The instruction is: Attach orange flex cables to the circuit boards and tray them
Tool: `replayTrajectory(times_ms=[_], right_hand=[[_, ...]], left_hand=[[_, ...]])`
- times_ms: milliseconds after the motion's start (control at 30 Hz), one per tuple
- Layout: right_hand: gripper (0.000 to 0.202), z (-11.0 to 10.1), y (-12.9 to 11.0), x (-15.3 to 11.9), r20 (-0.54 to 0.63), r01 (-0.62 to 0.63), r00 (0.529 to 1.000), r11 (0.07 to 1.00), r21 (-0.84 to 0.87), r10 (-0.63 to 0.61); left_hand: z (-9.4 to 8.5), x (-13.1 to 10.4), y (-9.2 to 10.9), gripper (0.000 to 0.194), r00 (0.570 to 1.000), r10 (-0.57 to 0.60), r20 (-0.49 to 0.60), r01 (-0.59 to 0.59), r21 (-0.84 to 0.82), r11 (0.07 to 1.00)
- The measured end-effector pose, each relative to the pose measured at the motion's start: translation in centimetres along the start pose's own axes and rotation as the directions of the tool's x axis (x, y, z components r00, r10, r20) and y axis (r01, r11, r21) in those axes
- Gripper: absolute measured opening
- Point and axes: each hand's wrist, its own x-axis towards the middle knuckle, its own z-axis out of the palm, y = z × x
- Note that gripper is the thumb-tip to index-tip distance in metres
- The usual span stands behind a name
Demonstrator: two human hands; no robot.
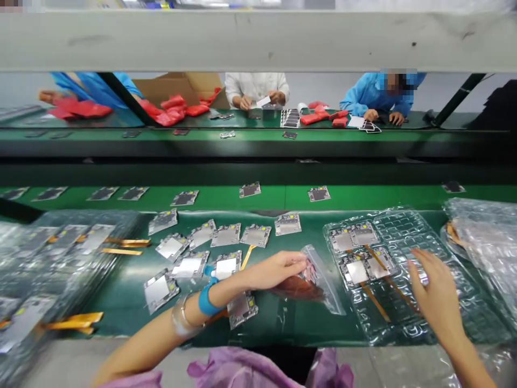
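Observation:
My left hand (280, 269), with a blue band and a bracelet at the wrist, is closed on the edge of a clear plastic zip bag (329, 291). Reddish-brown contents show through the bag; I cannot make out what they are. Over the right part of a clear blister tray (407, 221), my right hand (436, 291) is open, fingers spread, holding nothing. Several circuit boards (356, 272) with silver shields sit in the tray's left side, orange flex cables trailing from them. More loose boards (226, 235) lie on the green bench left of the bag.
Stacked trays with boards (72, 237) stand at the left, orange cables (76, 322) sticking out. Clear plastic trays (484, 226) are piled at the right. Beyond runs a green conveyor (283, 199) carrying spaced boards. Across it, co-workers (258, 89) handle parts near red bags (177, 110).

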Motion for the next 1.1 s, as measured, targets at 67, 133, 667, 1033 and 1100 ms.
replayTrajectory(times_ms=[67, 133, 667, 1033, 1100], right_hand=[[0.032, -1.3, -6.0, -0.2, 0.173, -0.067, 0.985, 0.961, 0.267, 0.02], [0.031, -1.7, -11.3, -0.4, 0.584, -0.222, 0.81, 0.896, 0.385, -0.051], [0.024, 1.8, -19.8, -1.5, 0.825, -0.787, 0.537, 0.455, 0.415, 0.177], [0.026, 2.2, -23.8, -2.1, 0.783, -0.659, 0.62, 0.566, 0.495, 0.037], [0.026, 1.9, -25.0, -2.2, 0.761, -0.641, 0.648, 0.568, 0.516, 0.04]], left_hand=[[-0.3, 0.5, 0.5, 0.04, 0.997, -0.008, 0.079, 0.002, 0.081, 0.997], [-0.3, 1.3, 0.8, 0.04, 0.988, 0.006, 0.153, -0.024, 0.118, 0.993], [7.0, -2.6, -0.4, 0.027, 0.962, -0.118, -0.248, 0.06, -0.23, 0.971], [2.2, -6.5, 0.9, 0.02, 0.977, -0.105, -0.186, 0.13, 0.131, 0.983], [1.7, -7.1, 1.6, 0.021, 0.983, -0.1, -0.152, 0.116, 0.103, 0.988]])
